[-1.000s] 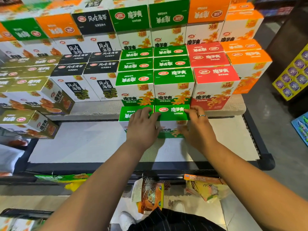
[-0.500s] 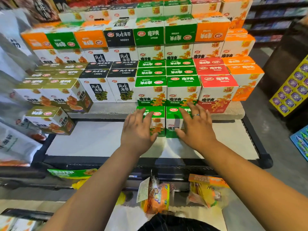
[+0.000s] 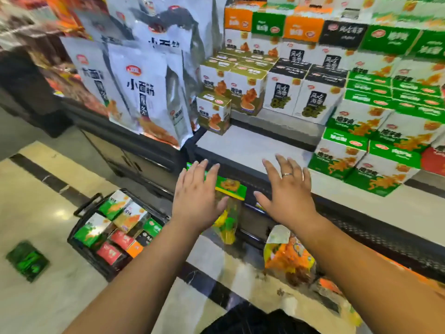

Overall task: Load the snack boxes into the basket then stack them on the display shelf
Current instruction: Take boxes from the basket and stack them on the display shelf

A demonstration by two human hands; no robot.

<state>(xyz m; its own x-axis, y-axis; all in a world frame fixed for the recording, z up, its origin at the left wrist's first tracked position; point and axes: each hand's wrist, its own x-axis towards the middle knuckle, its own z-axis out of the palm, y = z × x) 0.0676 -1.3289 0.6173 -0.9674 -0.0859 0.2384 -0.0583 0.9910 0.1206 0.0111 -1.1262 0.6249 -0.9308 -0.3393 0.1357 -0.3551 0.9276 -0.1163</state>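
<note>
Two green snack boxes (image 3: 361, 162) stand side by side on the white display shelf (image 3: 250, 148), below stacked rows of green, black and olive boxes. A black basket (image 3: 101, 263) on the floor at lower left holds several green, red and orange snack boxes (image 3: 115, 227). My left hand (image 3: 196, 198) hovers with straight fingers in front of the shelf's edge, holding nothing. To its right, my right hand (image 3: 286, 189), wearing a ring, is spread flat over that edge, also empty. Both hands are clear of the boxes.
Large white snack bags (image 3: 144, 92) stand on a dark cabinet to the left of the shelf. Hanging snack packets (image 3: 286, 256) dangle below the shelf front. A green packet (image 3: 27, 261) lies on the tiled floor at far left. One olive box (image 3: 214, 112) stands alone at the shelf's left end.
Both hands have let go of the two green boxes on the shelf and drawn back and left. The view has swung left and down, bringing the basket on the floor into sight.
</note>
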